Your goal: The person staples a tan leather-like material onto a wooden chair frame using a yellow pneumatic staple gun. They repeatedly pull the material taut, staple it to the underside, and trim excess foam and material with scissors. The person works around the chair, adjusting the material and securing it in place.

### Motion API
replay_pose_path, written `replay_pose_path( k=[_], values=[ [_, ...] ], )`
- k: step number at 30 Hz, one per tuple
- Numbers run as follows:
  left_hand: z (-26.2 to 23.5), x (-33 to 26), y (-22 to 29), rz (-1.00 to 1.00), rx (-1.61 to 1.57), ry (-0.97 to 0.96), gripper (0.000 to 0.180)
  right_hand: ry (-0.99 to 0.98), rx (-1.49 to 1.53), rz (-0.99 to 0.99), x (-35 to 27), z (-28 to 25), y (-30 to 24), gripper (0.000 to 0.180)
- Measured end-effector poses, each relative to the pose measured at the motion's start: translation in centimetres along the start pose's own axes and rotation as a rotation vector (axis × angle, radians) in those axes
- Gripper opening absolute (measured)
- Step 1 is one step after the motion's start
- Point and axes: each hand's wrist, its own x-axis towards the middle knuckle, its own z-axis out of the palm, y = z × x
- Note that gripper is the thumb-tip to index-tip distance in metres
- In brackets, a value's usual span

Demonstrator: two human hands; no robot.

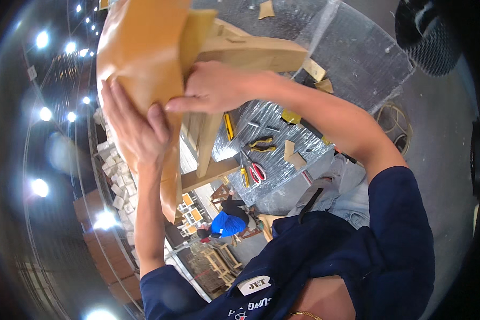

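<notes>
A sheet of shiny tan leather-like material (144, 48) is draped over a wooden frame (256, 52) with pale bare rails. My left hand (136, 125) lies flat on the outer face of the sheet, fingers stretched out and thumb apart. My right hand (213, 88) is closed at the sheet's near edge, its fingers curled and partly hidden behind the fold, one digit pointing toward my left thumb. A loose flap (197, 34) of the material stands up just beyond my right hand.
On the plastic-wrapped table (298, 176) lie a yellow utility knife (229, 126), yellow-handled pliers (262, 144), red-handled scissors (257, 172), a yellow-handled tool (245, 177) and several scraps (296, 159). A person in blue (228, 224) is bent over in the background. A fan-like black mesh object (429, 45) stands far right.
</notes>
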Motion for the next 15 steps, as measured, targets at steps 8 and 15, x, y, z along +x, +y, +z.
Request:
replay_pose_path(
  k=[8,15],
  values=[
    [-3.1,1.0,-3.2,0.009,-0.116,-0.318,0.115,0.117,-0.053,-0.073,0.5,0.2,-0.3,0.045],
    [-2.7,3.8,-2.9,-0.120,-0.171,-0.359,0.140,0.094,-0.091,-0.002,0.1,0.3,0.3,0.044]
  ],
)
